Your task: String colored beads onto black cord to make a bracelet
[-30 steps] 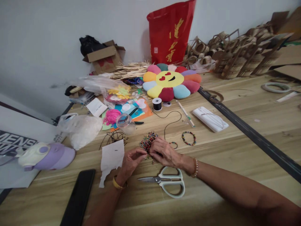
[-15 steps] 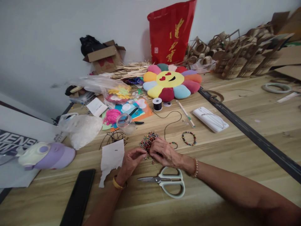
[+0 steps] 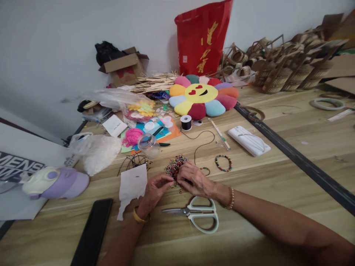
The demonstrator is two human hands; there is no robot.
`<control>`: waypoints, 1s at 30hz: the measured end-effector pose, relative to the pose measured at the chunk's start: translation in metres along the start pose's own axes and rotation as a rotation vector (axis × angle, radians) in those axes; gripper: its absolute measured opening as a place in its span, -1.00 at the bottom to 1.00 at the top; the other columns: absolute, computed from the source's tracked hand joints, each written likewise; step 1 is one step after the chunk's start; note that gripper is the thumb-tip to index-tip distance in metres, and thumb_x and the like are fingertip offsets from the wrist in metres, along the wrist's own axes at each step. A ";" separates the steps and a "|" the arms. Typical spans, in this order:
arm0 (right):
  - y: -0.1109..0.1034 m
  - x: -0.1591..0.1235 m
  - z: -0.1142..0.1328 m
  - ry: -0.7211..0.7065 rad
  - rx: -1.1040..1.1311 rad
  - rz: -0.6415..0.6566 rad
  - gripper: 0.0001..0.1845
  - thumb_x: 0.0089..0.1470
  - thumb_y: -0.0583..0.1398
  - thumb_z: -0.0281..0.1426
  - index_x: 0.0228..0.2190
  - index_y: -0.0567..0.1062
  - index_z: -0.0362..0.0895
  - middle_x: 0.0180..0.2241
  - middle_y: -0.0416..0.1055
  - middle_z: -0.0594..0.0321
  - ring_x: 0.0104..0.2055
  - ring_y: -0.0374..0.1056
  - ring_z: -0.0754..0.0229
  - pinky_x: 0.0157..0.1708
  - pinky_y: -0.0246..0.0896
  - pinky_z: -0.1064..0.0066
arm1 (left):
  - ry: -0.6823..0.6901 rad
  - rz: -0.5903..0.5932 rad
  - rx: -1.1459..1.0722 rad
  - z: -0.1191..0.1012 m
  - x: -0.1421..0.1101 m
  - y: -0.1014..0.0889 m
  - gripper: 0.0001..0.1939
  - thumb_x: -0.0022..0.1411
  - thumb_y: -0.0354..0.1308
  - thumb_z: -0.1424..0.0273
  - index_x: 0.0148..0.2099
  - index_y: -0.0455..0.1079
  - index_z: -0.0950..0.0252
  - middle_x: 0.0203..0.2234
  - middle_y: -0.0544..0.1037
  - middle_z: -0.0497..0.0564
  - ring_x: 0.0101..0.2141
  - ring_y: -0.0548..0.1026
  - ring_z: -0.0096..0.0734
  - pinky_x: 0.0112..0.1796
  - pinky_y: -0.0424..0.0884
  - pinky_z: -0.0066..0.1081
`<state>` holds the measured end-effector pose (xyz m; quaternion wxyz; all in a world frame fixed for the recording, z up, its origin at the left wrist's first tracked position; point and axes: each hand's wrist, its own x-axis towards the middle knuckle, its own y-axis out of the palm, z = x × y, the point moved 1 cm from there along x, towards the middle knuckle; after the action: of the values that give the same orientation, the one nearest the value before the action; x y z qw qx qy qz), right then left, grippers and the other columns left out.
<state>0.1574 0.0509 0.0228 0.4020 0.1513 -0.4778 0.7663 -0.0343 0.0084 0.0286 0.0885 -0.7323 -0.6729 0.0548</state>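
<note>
Head | left hand (image 3: 158, 187), right hand (image 3: 196, 179): grips pinched by beads (image 3: 174, 164), hold unclear | bag (image 3: 77, 142): white contents (image 3: 100, 158)

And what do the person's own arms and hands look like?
The left hand and right hand are ungloved, and no sleeve shows on either forearm. The left wrist wears a gold-coloured bangle; the right, a bracelet of small pale beads.

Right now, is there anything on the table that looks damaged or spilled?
The white paper beside the left hand looks torn: its lower edge is ragged. Loose beads lie directly on the table, possibly spilled or poured.
</note>
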 end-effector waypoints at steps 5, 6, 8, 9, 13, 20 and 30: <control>0.001 -0.001 -0.001 0.000 0.010 0.003 -0.86 0.24 0.06 -0.46 -0.38 0.36 -0.14 -0.42 0.34 0.21 -0.30 0.21 0.16 -0.18 0.14 0.26 | -0.008 0.007 -0.023 0.000 0.000 0.001 -0.83 -0.01 0.37 0.33 -0.42 0.53 0.33 -0.48 0.60 0.04 -0.42 0.52 -0.37 -0.34 0.47 -0.43; 0.001 -0.001 0.000 -0.001 0.013 0.005 -0.85 0.24 0.06 -0.46 -0.38 0.36 -0.14 -0.42 0.34 0.21 -0.30 0.21 0.17 -0.18 0.14 0.26 | -0.012 0.014 -0.022 0.000 0.000 0.001 -0.84 0.00 0.37 0.33 -0.42 0.53 0.33 -0.48 0.60 0.04 -0.42 0.52 -0.37 -0.34 0.47 -0.43; 0.001 -0.001 0.000 -0.004 0.018 0.008 -0.84 0.25 0.05 -0.46 -0.39 0.36 -0.14 -0.42 0.33 0.21 -0.31 0.21 0.18 -0.18 0.14 0.26 | -0.007 0.028 -0.017 -0.001 0.000 0.001 -0.84 0.01 0.36 0.33 -0.42 0.53 0.33 -0.47 0.60 0.04 -0.41 0.52 -0.36 -0.33 0.46 -0.43; 0.001 -0.001 0.000 -0.004 0.019 0.010 -0.84 0.25 0.05 -0.46 -0.38 0.36 -0.15 -0.42 0.33 0.21 -0.31 0.21 0.18 -0.17 0.14 0.27 | -0.003 0.032 -0.013 -0.001 -0.001 0.001 -0.84 0.02 0.35 0.33 -0.42 0.53 0.34 -0.48 0.60 0.04 -0.41 0.52 -0.36 -0.32 0.46 -0.43; 0.001 -0.001 -0.001 0.000 0.020 0.031 -0.85 0.25 0.06 -0.46 -0.38 0.36 -0.15 -0.41 0.33 0.20 -0.29 0.22 0.18 -0.16 0.14 0.28 | -0.002 0.035 -0.007 0.000 -0.001 0.001 -0.85 0.02 0.35 0.35 -0.41 0.52 0.34 -0.48 0.59 0.04 -0.42 0.52 -0.37 -0.32 0.46 -0.44; 0.003 -0.001 -0.001 -0.008 0.036 0.020 -0.86 0.24 0.08 -0.46 -0.38 0.37 -0.14 -0.40 0.34 0.19 -0.27 0.22 0.16 -0.19 0.15 0.28 | -0.004 0.055 -0.012 -0.002 -0.001 0.002 -0.88 0.03 0.34 0.38 -0.41 0.52 0.34 -0.48 0.59 0.01 -0.41 0.51 -0.40 -0.32 0.44 -0.47; 0.002 -0.002 -0.001 -0.015 0.043 0.028 -0.87 0.24 0.08 -0.46 -0.37 0.38 -0.15 -0.39 0.35 0.19 -0.27 0.24 0.17 -0.19 0.16 0.29 | -0.030 0.036 -0.016 0.001 -0.002 0.002 -0.84 0.00 0.36 0.37 -0.41 0.51 0.35 -0.50 0.59 0.01 -0.43 0.52 -0.41 -0.33 0.45 -0.47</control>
<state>0.1571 0.0501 0.0199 0.3843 0.1589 -0.4663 0.7808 -0.0329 0.0068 0.0267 0.0716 -0.7442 -0.6612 0.0621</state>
